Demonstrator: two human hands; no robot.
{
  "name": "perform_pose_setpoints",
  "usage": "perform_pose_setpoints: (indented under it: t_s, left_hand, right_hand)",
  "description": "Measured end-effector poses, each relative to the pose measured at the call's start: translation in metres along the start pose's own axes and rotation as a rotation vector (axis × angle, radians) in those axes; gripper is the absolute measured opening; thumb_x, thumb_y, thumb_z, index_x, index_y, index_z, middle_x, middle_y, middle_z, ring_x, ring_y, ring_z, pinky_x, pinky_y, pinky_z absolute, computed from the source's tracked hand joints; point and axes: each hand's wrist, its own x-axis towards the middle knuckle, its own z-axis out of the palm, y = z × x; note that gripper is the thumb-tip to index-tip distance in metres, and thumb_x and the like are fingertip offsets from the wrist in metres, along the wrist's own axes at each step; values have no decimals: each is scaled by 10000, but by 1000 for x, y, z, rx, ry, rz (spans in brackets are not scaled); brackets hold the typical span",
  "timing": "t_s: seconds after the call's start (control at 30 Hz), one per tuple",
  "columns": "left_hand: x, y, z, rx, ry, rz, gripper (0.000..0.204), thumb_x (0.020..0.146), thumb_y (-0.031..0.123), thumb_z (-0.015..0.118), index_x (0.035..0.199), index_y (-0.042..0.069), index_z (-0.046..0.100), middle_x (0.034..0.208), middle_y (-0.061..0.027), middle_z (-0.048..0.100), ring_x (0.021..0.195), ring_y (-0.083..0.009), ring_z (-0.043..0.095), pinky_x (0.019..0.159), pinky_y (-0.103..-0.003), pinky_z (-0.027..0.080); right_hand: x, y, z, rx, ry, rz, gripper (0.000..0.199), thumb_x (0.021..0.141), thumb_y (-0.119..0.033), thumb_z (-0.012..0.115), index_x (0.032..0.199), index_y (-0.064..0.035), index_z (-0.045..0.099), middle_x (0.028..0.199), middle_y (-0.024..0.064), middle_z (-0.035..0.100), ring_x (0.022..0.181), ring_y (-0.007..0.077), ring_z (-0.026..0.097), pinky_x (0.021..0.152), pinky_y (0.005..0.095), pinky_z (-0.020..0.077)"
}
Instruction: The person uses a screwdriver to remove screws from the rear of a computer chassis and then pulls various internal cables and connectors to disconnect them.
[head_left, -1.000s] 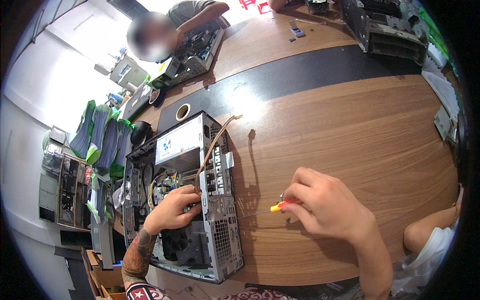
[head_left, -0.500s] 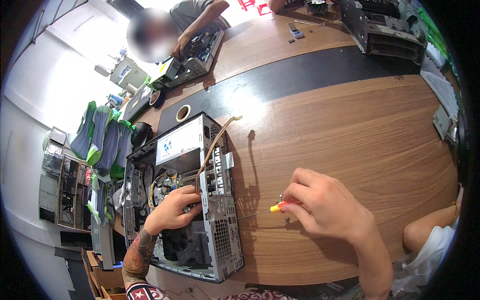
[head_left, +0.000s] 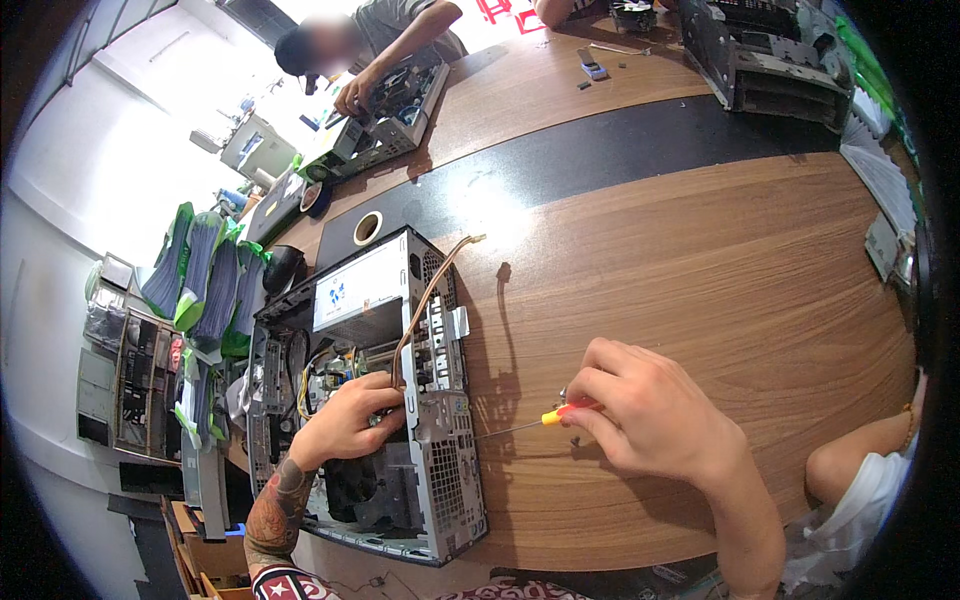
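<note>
An opened desktop computer case lies on the wooden table, its inside facing up. My right hand grips a screwdriver with a yellow and red handle. The screwdriver's thin shaft runs left to the case's rear panel, and its tip is at or very near the panel. My left hand reaches into the case just behind that panel, fingers curled; what they hold, if anything, is hidden. A brown cable rises from beside these fingers and hangs over the panel. A silver power supply sits in the far part of the case.
A roll of tape lies beyond the case. Across the table, a co-worker's hand works in another open computer case. A dark metal chassis stands at the far right. Green-wrapped bundles hang at the left.
The co-worker's head and hand have shifted slightly. My two hands, the screwdriver and the case stay almost where they were.
</note>
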Motion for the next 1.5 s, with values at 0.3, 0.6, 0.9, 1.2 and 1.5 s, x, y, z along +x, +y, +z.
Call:
perform_pose_setpoints:
  t_s: [0.3, 0.6, 0.9, 1.2, 1.5]
  left_hand:
    - [0, -1, 1, -12, 16, 30, 300, 777, 58, 585, 1057, -1, 678, 1041, -207, 627, 996, -404, 586, 893, -432, 472]
    - [1, -5, 3, 34, 45, 87, 215, 833, 93, 630, 1016, -11, 671, 928, -172, 606, 909, -369, 591, 796, -426, 484]
    - [2, -7, 6, 21, 63, 105, 238, 817, 79, 629, 1029, -17, 678, 924, -172, 606, 909, -367, 591, 798, -428, 485]
    - [1, -4, 5, 25, 68, 99, 212, 809, 78, 631, 990, -25, 670, 920, -169, 602, 905, -362, 586, 800, -424, 486]
    - [2, -4, 6, 37, 72, 106, 202, 811, 78, 631, 981, -23, 669, 918, -165, 602, 902, -362, 586, 803, -418, 487]
  right_hand:
    - [-1, 0, 1, -42, 30, -23, 200, 874, -153, 686, 803, 6, 587, 861, 134, 535, 799, 309, 583, 740, 412, 492]
    - [-1, 1, 0, -21, 21, -17, 202, 868, -154, 689, 787, 0, 587, 853, 131, 532, 801, 300, 574, 745, 409, 487]
    - [-2, 6, 4, -84, 18, -10, 202, 874, -155, 686, 785, -1, 591, 856, 124, 536, 805, 293, 577, 751, 407, 485]
    - [-3, 7, 1, -124, -11, -12, 213, 876, -165, 685, 778, 3, 596, 848, 130, 549, 808, 304, 584, 763, 417, 487]
    - [-5, 8, 2, -131, -33, 14, 217, 881, -178, 677, 777, -6, 594, 854, 137, 558, 802, 323, 598, 746, 424, 493]
